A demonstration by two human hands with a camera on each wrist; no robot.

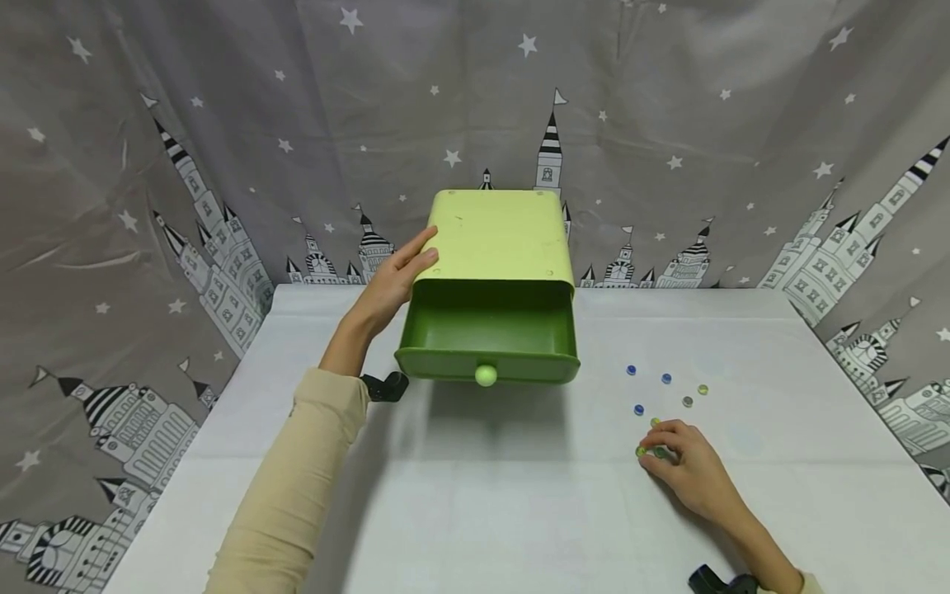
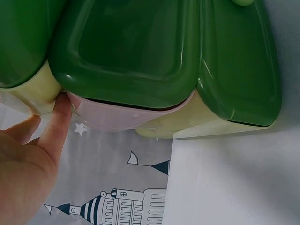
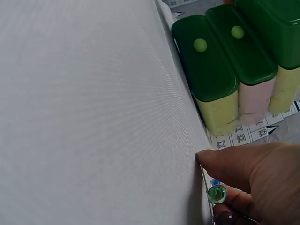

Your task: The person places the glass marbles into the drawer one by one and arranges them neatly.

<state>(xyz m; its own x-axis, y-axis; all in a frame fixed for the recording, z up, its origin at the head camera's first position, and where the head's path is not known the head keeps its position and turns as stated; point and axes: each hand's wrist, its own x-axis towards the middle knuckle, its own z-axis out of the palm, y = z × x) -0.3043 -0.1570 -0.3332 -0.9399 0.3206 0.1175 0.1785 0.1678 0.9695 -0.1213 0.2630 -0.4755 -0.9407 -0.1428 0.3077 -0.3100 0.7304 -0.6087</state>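
Note:
A small cabinet has a lime-yellow top (image 1: 501, 235), and its green top drawer (image 1: 490, 330) is pulled out, the visible part of its inside bare. At its left side my left hand (image 1: 395, 280) rests fingers against the wall; in the left wrist view a fingertip touches the seam beside the pink middle section (image 2: 108, 115). On the table my right hand (image 1: 690, 466) reaches over marbles, thumb and fingertips a little apart around a yellow-green marble (image 1: 641, 451). A green marble (image 1: 659, 452) sits under its curved fingers; the right wrist view shows a clear green marble (image 3: 217, 193) close by the fingers.
Blue marbles (image 1: 666, 379), a grey marble (image 1: 687, 402) and a yellow-green marble (image 1: 703, 389) lie beyond my right hand on the white table (image 1: 475, 528). Two lower drawers (image 3: 206, 70) with round knobs are closed. Behind stands a grey curtain (image 1: 475, 99) printed with castles.

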